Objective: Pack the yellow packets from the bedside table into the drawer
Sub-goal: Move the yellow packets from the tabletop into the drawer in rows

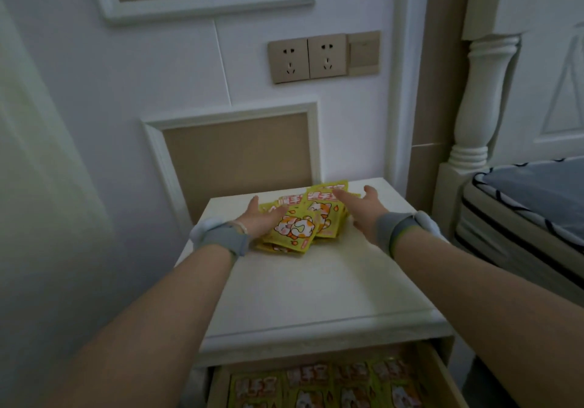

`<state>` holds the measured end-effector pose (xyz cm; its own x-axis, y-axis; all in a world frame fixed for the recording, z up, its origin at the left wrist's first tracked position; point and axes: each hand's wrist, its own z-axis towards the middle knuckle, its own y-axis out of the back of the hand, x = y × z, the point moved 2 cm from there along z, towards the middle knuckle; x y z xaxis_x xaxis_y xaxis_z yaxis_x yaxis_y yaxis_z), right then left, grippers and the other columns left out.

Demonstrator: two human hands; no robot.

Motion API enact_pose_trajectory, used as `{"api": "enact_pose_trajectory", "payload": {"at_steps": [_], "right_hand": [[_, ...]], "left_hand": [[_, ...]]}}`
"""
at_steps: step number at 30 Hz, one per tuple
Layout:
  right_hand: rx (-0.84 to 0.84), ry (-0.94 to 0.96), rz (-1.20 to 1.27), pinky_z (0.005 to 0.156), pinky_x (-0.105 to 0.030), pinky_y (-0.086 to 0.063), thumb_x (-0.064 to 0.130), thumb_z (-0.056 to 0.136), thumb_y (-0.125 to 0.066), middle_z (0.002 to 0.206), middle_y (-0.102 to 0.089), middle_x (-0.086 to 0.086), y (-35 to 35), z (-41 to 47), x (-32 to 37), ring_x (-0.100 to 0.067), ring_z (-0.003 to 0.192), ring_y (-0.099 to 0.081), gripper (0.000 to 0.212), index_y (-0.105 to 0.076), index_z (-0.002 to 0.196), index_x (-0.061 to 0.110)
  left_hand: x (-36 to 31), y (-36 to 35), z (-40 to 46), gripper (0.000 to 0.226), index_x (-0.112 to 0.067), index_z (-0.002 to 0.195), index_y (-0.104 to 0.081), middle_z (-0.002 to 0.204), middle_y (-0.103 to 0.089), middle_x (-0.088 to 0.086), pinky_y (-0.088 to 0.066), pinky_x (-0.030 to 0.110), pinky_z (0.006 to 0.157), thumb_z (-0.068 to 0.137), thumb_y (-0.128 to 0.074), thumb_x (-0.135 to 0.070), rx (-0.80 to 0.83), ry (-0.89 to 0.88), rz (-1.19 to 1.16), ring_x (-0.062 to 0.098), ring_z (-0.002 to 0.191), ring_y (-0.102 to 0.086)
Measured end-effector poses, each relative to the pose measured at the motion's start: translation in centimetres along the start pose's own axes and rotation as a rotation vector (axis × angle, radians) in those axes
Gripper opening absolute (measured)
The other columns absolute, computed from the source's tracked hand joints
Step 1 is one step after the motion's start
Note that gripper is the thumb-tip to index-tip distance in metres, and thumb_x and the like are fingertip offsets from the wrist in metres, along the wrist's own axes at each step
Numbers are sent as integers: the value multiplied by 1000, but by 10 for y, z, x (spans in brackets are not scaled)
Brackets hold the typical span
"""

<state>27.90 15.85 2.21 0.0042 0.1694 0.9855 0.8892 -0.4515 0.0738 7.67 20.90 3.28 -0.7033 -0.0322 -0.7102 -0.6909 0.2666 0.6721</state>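
On white bedside table [316,287], yellow packets [303,221]

The bedside table [316,287] is bare in front of the yellow packets [303,221]; the wall [110,91] stands close behind them.

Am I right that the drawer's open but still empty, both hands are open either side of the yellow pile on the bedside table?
Not empty. The head view shows the open drawer already lined with yellow packets. The rest holds: left hand and right hand are open, flanking the pile on the bedside table.
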Motion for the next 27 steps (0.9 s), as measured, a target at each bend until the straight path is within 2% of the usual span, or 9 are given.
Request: {"api": "enact_pose_trajectory", "payload": {"at_steps": [2, 5, 8, 12, 15, 19, 23, 25, 27], "right_hand": [[30, -36, 47, 109, -47, -37, 41, 79, -71, 153, -31, -10, -13, 9, -6, -34, 134, -41, 104, 2, 151, 25], [61, -28, 92, 100, -52, -46, 26, 76, -76, 149, -37, -7, -27, 14, -15, -33, 126, -49, 110, 6, 150, 30], [51, 39, 24, 100, -53, -45, 14, 75, -77, 146, -40, -9, -26, 12, -15, -33, 127, -48, 105, -4, 150, 25], [33, 93, -20, 101, -49, -46, 11, 76, -75, 141, -46, -10, -20, -4, -15, -31, 125, -50, 90, -19, 147, 17], [42, 80, 23, 94, -52, -50, 8, 76, -73, 132, -52, -9, -19, -23, -21, -32, 116, -56, 83, -25, 143, 21], [43, 109, 80, 92, -53, -51, 6, 75, -72, 124, -57, -7, -13, -62, -30, -31, 111, -59, 78, -30, 137, 24], [50, 139, 77, 94, -53, -50, 10, 75, -74, 129, -56, -6, -6, -97, -45, -30, 113, -59, 86, -23, 142, 29], [22, 162, -26, 100, -51, -46, 15, 76, -74, 133, -53, -5, -1, -109, -46, -31, 118, -56, 94, -14, 147, 30], [-46, 172, -172, 103, -43, -43, 21, 78, -75, 135, -52, -10, 5, -115, -41, -32, 121, -53, 99, -6, 150, 27]], "left_hand": [[-6, -11, 6, 90, -21, 152, 1, 158, -20, 3, -23, 33, 114, 87, -46, -62, 43, -26, 93, 27, 143, -27], [-9, -24, 9, 81, -19, 150, -17, 151, -36, 1, -31, 28, 108, 87, -55, -53, 69, -123, 59, 23, 135, -41], [-10, -27, 5, 80, -21, 147, -25, 145, -44, -1, -37, 29, 107, 83, -64, -48, 61, -189, 1, 22, 128, -49], [-6, -29, -9, 90, -20, 148, -25, 144, -45, -4, -39, 35, 110, 76, -69, -51, 58, -210, -19, 20, 127, -50], [-3, -31, -31, 79, -19, 144, -34, 140, -51, -2, -42, 31, 105, 78, -71, -43, 62, -260, -67, 19, 121, -54], [2, -31, -80, 66, -22, 138, -38, 126, -57, -4, -45, 24, 94, 81, -70, -33, 55, -320, -159, 12, 104, -57], [16, -33, -111, 69, -27, 139, -33, 132, -52, -12, -41, 23, 98, 81, -67, -43, 24, -349, -21, 10, 112, -55], [24, -32, -120, 82, -26, 146, -25, 136, -50, -5, -40, 24, 98, 80, -64, -54, -38, -312, 80, 18, 119, -54], [33, -28, -124, 89, -30, 146, -21, 136, -48, 6, -43, 33, 100, 74, -58, -68, -165, -241, 217, 27, 122, -51]]}}
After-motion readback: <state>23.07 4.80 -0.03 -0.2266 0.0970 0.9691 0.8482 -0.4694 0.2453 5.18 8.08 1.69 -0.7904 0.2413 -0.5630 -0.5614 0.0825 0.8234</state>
